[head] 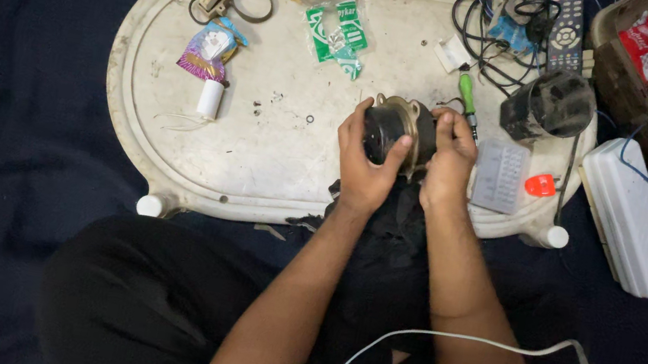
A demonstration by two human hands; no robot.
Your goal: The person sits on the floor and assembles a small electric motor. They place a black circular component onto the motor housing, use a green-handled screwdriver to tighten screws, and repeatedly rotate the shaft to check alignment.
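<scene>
On the scuffed white oval counter (258, 153) I clamp both grips, left hand (368, 167) and right hand (450, 164), round the dark motor housing (399, 131), steadying it upright between them

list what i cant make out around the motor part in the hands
Head view only:
- Round dark motor part: its near side and right end are covered by the left hand and right hand.
- Green-handled screwdriver: its tip runs behind the right hand.
- Remote control: top cut off by the frame edge.
- Small ring on the white tray: too small to identify.
</scene>
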